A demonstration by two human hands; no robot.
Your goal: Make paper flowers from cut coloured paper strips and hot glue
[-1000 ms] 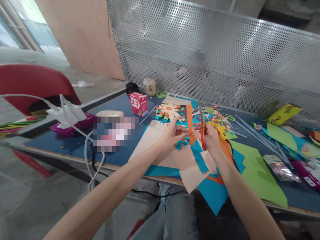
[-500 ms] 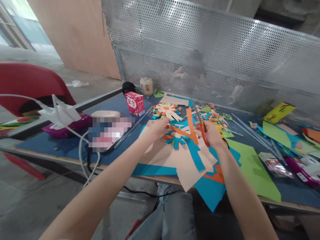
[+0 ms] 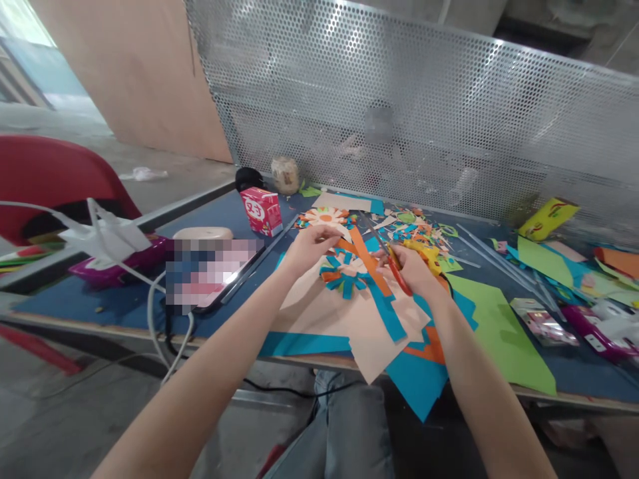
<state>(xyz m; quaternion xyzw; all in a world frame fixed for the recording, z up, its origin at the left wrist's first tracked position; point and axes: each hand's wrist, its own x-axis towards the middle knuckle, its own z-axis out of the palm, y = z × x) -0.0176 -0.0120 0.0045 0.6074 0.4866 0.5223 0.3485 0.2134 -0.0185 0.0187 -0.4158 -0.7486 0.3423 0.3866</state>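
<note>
My right hand is closed round the orange handles of a pair of scissors, whose blades point up and left over an orange paper strip. My left hand hovers with curled fingers at the left end of that strip, close to a small blue and orange fringed paper flower; whether it pinches anything is unclear. Both hands work above beige paper sheets and blue strips on the blue table.
A finished paper flower, a red carton, a jar and paper scraps lie behind. Green paper and packets lie right. A white charger with cable, a red chair and a perforated metal screen surround the table.
Both hands lowered from holding the orange strip upright to laying it down over the fringed flower. The scissors tilted from vertical toward the left.
</note>
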